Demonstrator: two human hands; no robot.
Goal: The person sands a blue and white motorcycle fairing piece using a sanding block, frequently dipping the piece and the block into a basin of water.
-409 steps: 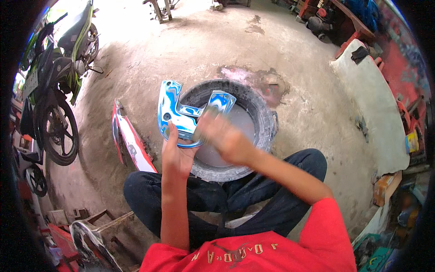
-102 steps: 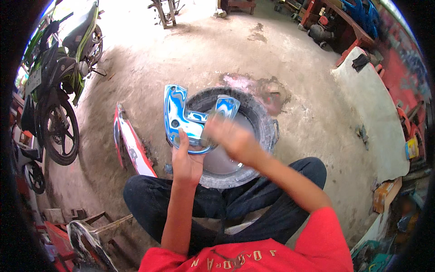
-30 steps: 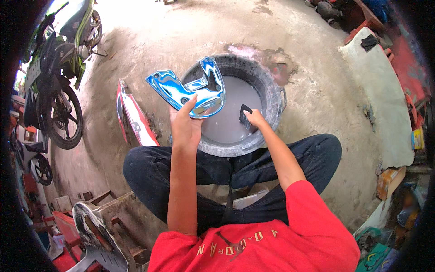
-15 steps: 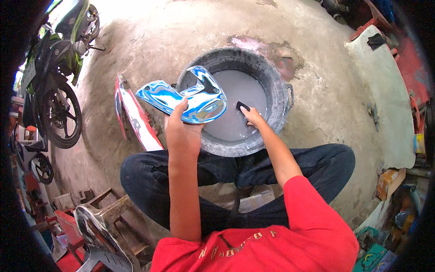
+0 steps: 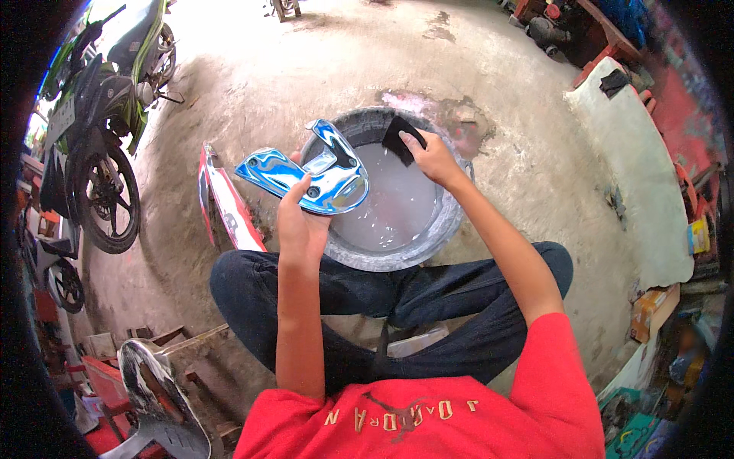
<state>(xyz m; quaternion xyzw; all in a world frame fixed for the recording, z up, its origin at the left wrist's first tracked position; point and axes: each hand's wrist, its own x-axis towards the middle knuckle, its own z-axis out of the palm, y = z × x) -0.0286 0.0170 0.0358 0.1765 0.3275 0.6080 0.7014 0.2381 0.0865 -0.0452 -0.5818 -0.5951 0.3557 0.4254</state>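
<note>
Gripping a glossy blue fairing panel (image 5: 306, 177), left hand (image 5: 300, 222); right hand (image 5: 433, 157) pinching a dark pad (image 5: 401, 138) over the basin (image 5: 451, 222).

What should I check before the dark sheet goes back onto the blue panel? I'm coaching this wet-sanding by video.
1. Panel held firmly: ok. The left hand grips the blue panel by its lower edge.
2. Panel over the basin so drips land inside: partly ok. One end hangs over the basin, the other sticks out past the rim.
3. Sheet in hand: ok. The right hand pinches the dark sheet.
4. Sheet wetted: cannot tell. It is at the far rim, above the water.
5. Water in basin: ok, cloudy.
6. Red-and-white panel out of the way: ok, on the floor left of the basin.
</note>
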